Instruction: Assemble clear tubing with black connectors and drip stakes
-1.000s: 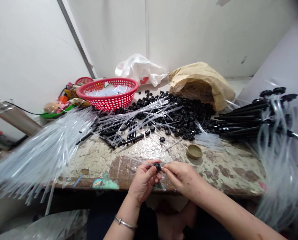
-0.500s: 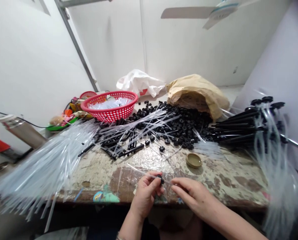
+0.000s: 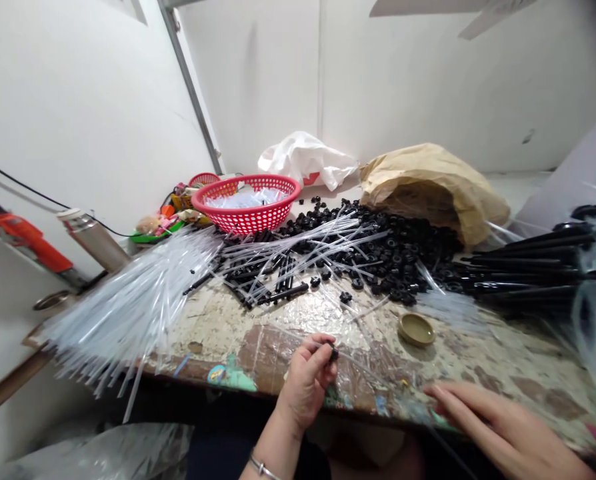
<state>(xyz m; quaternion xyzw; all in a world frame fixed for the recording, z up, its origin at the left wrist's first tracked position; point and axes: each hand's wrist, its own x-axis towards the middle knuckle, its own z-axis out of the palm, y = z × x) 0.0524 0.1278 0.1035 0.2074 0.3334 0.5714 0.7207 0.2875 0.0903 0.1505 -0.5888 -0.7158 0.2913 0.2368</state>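
My left hand (image 3: 308, 381) pinches a small black cap (image 3: 333, 352) with a thin clear tube (image 3: 363, 365) running through it, just above the table's near edge. My right hand (image 3: 483, 420) has slid out along the tube to the right; its fingers lie stretched and nearly flat over the table (image 3: 503, 363) near the front edge. I cannot make out whether the tube's end is still under those fingers. A heap of black caps (image 3: 393, 250) lies behind, mixed with loose clear tubes (image 3: 298, 250).
A big sheaf of clear tubes (image 3: 128, 313) overhangs the table's left corner. Finished black stems (image 3: 533, 263) are stacked at right. A red basket (image 3: 248, 200), white bag (image 3: 305, 157), brown paper sack (image 3: 435, 187) and small brass lid (image 3: 416, 329) stand behind.
My right hand let go of the cap and drew away to the right along the tube. The left hand kept the cap. The view swung to the left.
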